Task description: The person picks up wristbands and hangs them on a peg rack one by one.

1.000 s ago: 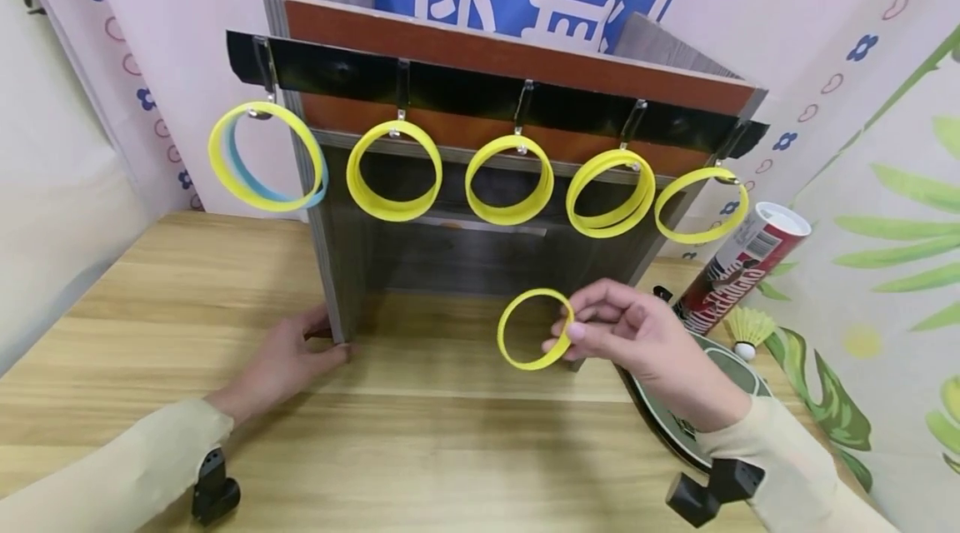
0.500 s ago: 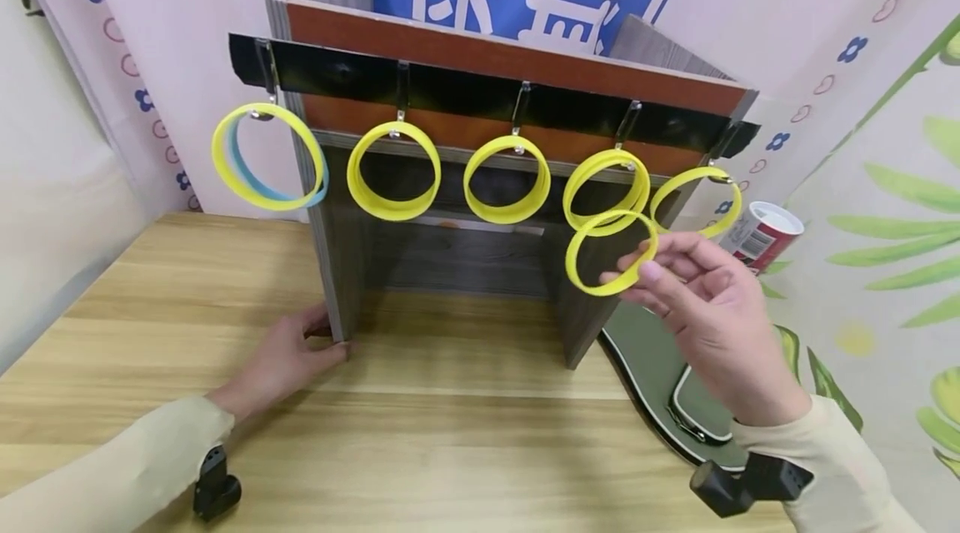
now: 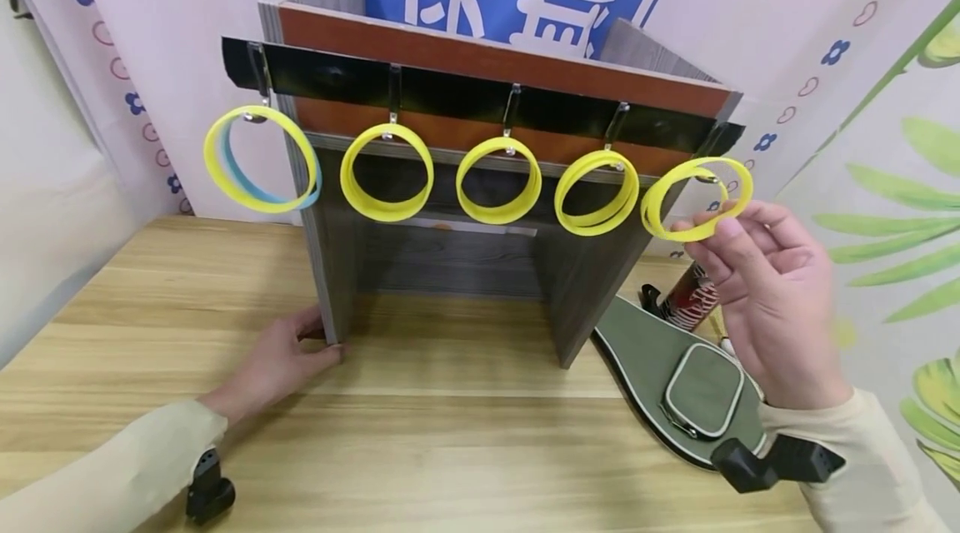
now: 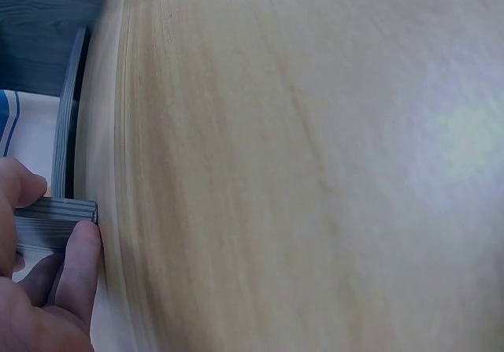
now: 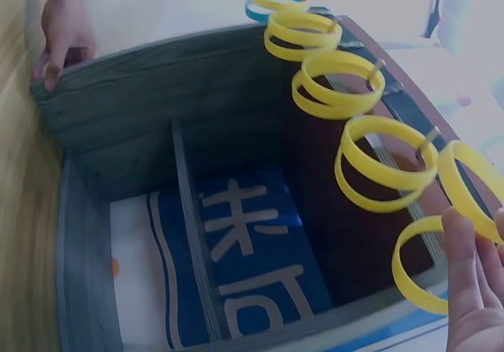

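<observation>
My right hand (image 3: pixel 780 291) pinches a yellow wristband (image 3: pixel 746 183) between thumb and fingers, up at the rightmost hook. In the head view it overlaps another yellow wristband (image 3: pixel 649 204) hanging there. Low on the other side, my left hand (image 3: pixel 276 362) grips the bottom front edge of the grey wooden stand's left panel (image 3: pixel 324 279); its fingers (image 4: pixel 79 269) lie on both sides of the board. A black hook strip (image 3: pixel 450 92) runs across the stand's front. Yellow wristbands (image 3: pixel 425 175) hang from its other hooks, and a blue wristband (image 3: pixel 238 175) shares the leftmost hook.
Right of the stand, a green racket bag (image 3: pixel 645 350) lies on the wooden table (image 3: pixel 450 450). Behind it are a red can (image 3: pixel 688 300), partly covered by my right hand, and a small black object (image 3: pixel 649 296). Patterned cloth (image 3: pixel 150 33) hangs behind.
My right hand has carried the yellow wristband up and to the right, from below the stand's middle to the rightmost hook. My left hand has stayed on the panel.
</observation>
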The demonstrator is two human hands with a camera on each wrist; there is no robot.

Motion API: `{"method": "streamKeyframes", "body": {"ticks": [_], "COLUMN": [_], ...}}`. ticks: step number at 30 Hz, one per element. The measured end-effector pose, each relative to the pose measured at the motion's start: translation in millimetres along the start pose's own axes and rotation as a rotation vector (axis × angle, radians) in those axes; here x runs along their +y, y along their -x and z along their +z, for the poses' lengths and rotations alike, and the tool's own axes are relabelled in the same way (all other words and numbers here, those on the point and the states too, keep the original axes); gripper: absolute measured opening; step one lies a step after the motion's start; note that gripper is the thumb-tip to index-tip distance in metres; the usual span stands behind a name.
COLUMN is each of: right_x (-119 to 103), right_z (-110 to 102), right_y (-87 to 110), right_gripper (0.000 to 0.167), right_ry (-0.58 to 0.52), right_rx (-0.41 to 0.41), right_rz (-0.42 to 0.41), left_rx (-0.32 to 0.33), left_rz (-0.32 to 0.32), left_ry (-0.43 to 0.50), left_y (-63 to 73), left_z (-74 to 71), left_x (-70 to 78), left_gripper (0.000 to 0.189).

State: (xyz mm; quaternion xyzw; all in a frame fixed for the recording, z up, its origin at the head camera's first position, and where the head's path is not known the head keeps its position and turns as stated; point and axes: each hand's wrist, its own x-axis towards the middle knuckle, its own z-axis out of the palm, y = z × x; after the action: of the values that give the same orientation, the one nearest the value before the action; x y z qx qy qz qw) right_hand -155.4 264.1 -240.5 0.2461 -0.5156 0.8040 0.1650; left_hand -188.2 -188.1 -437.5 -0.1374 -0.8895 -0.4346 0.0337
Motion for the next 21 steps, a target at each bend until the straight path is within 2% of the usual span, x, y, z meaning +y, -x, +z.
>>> {"method": "streamKeyframes", "body": {"ticks": [7,13,21], "right_x": [4,11,18], "right_z": [-10,-13,-15], "right_y": [-7.1,-8.2,-5.0], "right_gripper": [0.016,0.013,0.014], "right_ry": [-0.112,-0.073,-0.005], "right_rx": [0.055,0.102,0.094], "right_rz": [0.017,0.048,0.097], "left_rx": [-0.001,-0.004,-0.001], "left_rz": [-0.004,-0.009,-0.008], "left_ry": [-0.007,0.009,-0.001], "left_y": [0.7,1.7,1.4], "left_z": [0.2,0.1,-0.9], "left_x": [-0.9,-0.7,-0.7], "left_gripper": [0.058,0.057,0.057]}}
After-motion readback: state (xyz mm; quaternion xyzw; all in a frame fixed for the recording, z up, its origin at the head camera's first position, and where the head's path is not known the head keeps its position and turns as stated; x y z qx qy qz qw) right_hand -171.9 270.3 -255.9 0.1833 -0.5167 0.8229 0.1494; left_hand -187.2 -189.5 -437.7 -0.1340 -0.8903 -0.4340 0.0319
